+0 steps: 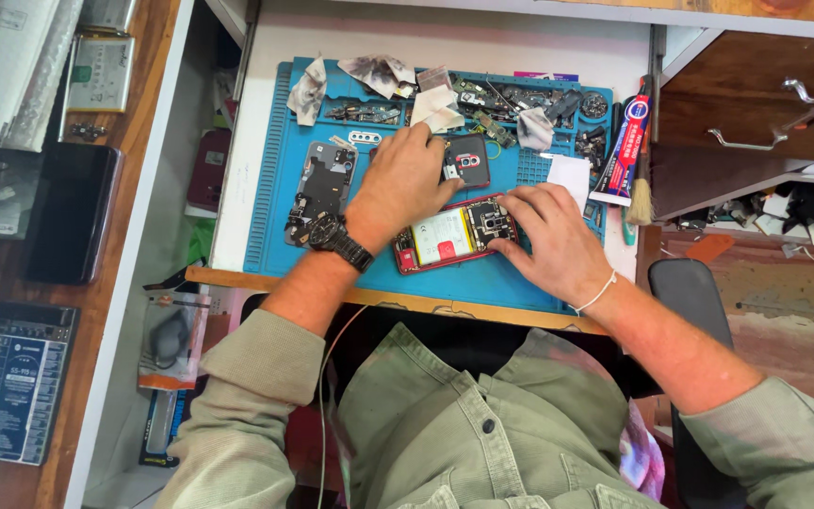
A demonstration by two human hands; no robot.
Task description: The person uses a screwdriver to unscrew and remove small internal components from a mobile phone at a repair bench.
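Spreading across the white counter (445, 38): a blue repair mat (275, 226), ridged down its left edge and reaching almost to the wooden front lip. Lying at the mat's middle, near its front edge: an opened phone (449, 236) with a red frame, back cover off, pale battery and dark circuit board showing. Resting on the phone's upper left corner and on the mat behind it: the left hand (405, 179), palm down, fingers bent loosely, pressing rather than clasping anything; black wristwatch (339, 241) sitting on its wrist. Pressing on the phone's right end, over the board: the right hand (548, 236), fingers curled down with the tips touching the board, possibly pinching a small part, though too small to tell. Lying just beyond the left fingertips: a dark camera cover piece (471, 162) with a red-ringed opening. Lying to the left of the left hand, apart from it: a grey inner phone frame (320, 188). Crowding the mat's far edge: crumpled tissues (381, 72) and loose small phone parts (520, 99). Leaning at the mat's right edge: a tube of glue (627, 141), and just beside it a small brush (641, 193) with pale bristles.
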